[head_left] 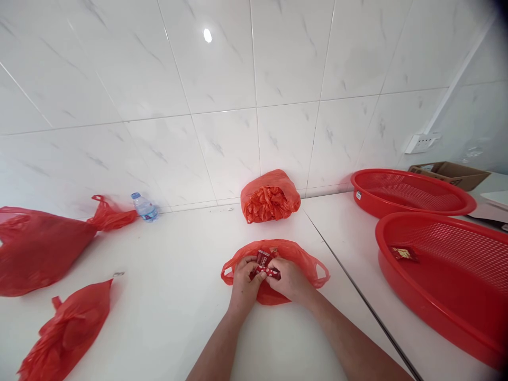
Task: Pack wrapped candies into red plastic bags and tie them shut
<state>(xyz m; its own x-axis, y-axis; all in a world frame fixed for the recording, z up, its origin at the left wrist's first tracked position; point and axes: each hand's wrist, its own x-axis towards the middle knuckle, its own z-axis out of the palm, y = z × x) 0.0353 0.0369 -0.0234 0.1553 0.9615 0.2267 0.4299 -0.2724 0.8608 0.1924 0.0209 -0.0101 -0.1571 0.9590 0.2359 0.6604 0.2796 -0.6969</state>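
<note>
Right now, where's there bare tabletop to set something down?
The widest bare patch of tabletop lies between the red bags at left and the open bag. A narrower gap separates that bag from the near basket. Far right is crowded with two baskets.

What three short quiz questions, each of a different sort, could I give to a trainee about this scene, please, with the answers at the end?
1. True or false: the blue-capped water bottle is to the left of both hands.
2. Multiple choice: what lies in the nearer red plastic basket?
a) a bunched red bag
b) a red-and-gold packet
c) a cardboard box
3. Fill in the blank: the left hand and right hand hold a white-spotted red packet over an open red plastic ____.

Key: 1. true; 2. b; 3. bag
</note>
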